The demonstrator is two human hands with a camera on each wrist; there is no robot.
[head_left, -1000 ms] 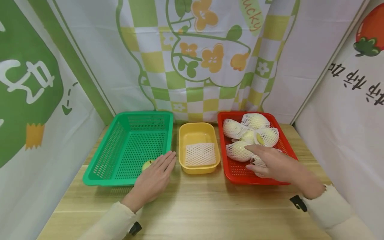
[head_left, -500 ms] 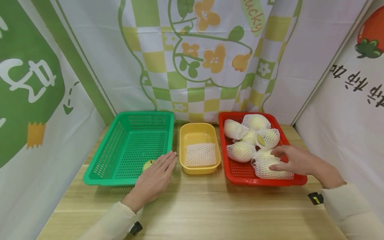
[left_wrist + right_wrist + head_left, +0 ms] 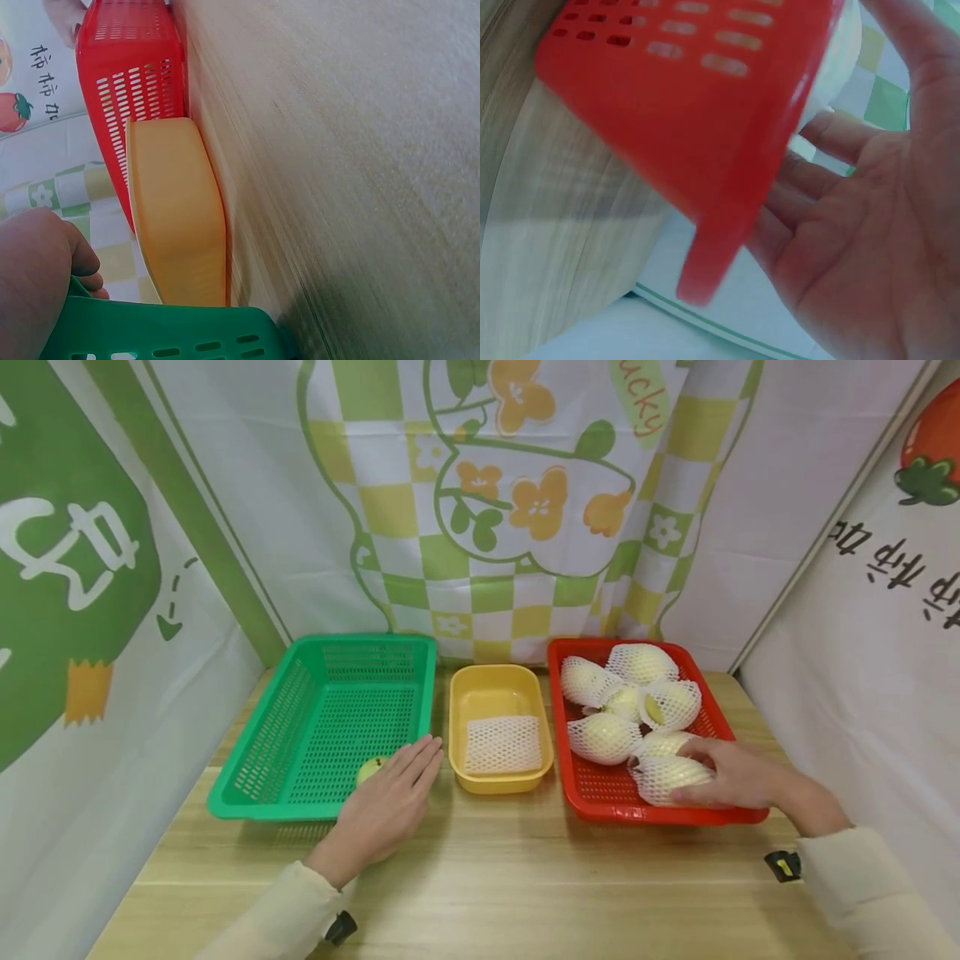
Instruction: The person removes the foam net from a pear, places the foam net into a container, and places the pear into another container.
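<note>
My left hand point(image 3: 388, 803) lies over the near right corner of the green basket point(image 3: 251, 739), fingers straight and together. It partly hides a pale green fruit point(image 3: 370, 769) with a stem, inside that basket. At the near right corner of the red basket point(image 3: 573, 793), my right hand point(image 3: 742, 774) has its thumb and fingers round a pale fruit in a white foam net point(image 3: 663, 779). In the right wrist view the fingers point(image 3: 832, 137) reach over the red rim to the fruit, whose far side is hidden.
Several more netted fruits point(image 3: 603, 737) fill the red basket. Between the baskets stands a yellow tub point(image 3: 491, 681) holding a flat white foam net point(image 3: 502, 745). Wooden tabletop point(image 3: 517, 877) extends in front; a patterned curtain point(image 3: 487, 585) hangs close behind.
My right hand first drew back right from over the netted fruits, then lowered and closed in round the near right one. The left hand has stayed in place.
</note>
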